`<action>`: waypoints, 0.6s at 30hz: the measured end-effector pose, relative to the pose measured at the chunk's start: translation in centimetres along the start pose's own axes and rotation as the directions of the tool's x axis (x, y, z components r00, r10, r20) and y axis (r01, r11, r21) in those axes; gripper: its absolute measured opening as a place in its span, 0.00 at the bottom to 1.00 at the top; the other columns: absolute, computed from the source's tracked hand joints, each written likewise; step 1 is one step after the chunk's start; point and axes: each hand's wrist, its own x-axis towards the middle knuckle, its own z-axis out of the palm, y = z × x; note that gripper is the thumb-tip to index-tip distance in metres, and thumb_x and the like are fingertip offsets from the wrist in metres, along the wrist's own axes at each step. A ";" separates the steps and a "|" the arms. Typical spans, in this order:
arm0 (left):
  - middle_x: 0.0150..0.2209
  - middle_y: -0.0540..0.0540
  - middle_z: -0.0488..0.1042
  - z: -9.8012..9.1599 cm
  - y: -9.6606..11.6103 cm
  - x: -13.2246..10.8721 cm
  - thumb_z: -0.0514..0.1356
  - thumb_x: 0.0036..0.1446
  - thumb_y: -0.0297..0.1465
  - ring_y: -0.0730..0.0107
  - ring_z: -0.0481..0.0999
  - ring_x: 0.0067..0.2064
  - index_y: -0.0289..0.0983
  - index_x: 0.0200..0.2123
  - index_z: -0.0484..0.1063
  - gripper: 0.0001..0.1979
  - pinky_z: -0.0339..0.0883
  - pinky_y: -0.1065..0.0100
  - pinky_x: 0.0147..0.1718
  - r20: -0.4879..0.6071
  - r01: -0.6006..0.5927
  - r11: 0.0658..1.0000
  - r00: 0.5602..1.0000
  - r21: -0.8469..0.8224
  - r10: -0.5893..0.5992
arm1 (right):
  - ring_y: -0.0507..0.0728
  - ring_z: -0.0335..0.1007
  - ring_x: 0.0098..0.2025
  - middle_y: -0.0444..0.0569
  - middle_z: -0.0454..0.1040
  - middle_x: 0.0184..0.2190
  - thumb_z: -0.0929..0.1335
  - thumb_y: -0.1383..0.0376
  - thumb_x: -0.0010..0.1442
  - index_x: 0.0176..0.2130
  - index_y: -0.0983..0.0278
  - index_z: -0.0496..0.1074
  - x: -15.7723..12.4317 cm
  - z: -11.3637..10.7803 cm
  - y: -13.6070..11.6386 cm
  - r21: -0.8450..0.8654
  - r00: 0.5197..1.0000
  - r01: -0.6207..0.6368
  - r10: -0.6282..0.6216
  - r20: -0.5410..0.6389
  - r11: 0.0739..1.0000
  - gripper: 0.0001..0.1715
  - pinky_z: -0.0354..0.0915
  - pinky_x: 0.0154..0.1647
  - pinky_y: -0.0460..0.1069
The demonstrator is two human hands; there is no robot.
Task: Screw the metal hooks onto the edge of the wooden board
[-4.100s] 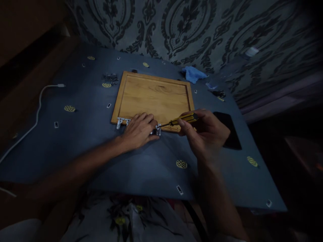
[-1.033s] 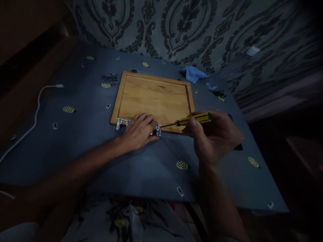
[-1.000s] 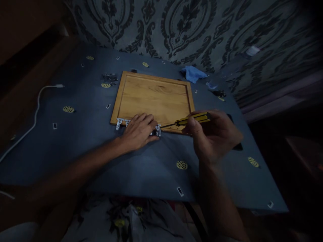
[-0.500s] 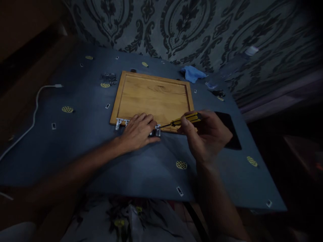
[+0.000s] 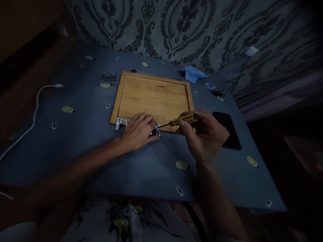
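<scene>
A wooden panel (image 5: 153,97) with a raised frame lies flat on the blue table (image 5: 88,148). Silvery metal hinge hardware (image 5: 121,122) sits along its near edge. My left hand (image 5: 138,131) lies palm down over the middle of that hardware, fingers pressing on it. My right hand (image 5: 204,134) is closed round a yellow-and-black screwdriver (image 5: 181,120). The screwdriver's thin shaft points left, and its tip meets the right end of the hardware (image 5: 158,128) beside my left fingertips.
A dark phone (image 5: 227,129) lies right of my right hand. A blue cloth (image 5: 193,73) and small dark bits lie at the far right. More metal parts (image 5: 109,77) sit far left of the panel. A white cable (image 5: 35,111) runs along the left. Patterned wall behind.
My right hand with the screwdriver has shifted back left, uncovering the phone, after standing further right a second ago. My left hand has stayed on the hardware.
</scene>
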 end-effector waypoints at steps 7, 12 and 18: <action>0.49 0.40 0.74 0.2 0.0 0.0 0.63 0.68 0.45 0.53 0.70 0.52 0.35 0.51 0.74 0.20 0.63 0.59 0.50 -0.017 0.006 1.000 1.000 0.011 -0.006 | 0.50 0.72 0.21 0.41 0.79 0.33 0.76 0.61 0.63 0.42 0.57 0.79 0.2 -0.2 -0.5 -0.025 0.998 -0.006 0.007 0.057 1.000 0.06 0.71 0.24 0.48; 0.49 0.41 0.74 0.3 -0.1 0.0 0.62 0.68 0.45 0.53 0.70 0.52 0.35 0.51 0.74 0.20 0.63 0.58 0.50 -0.022 -0.001 1.000 1.000 0.006 0.002 | 0.50 0.72 0.21 0.42 0.79 0.33 0.75 0.57 0.63 0.42 0.57 0.79 0.3 -0.3 -0.3 -0.014 0.997 -0.019 0.020 0.079 1.000 0.09 0.72 0.23 0.48; 0.49 0.41 0.74 0.3 0.0 0.0 0.63 0.68 0.45 0.52 0.70 0.52 0.34 0.51 0.74 0.20 0.64 0.57 0.51 -0.015 0.009 1.000 1.000 0.005 -0.008 | 0.49 0.72 0.21 0.42 0.79 0.35 0.75 0.58 0.64 0.43 0.57 0.79 0.3 -0.5 -0.2 0.013 0.995 -0.039 0.038 0.093 0.999 0.08 0.73 0.24 0.47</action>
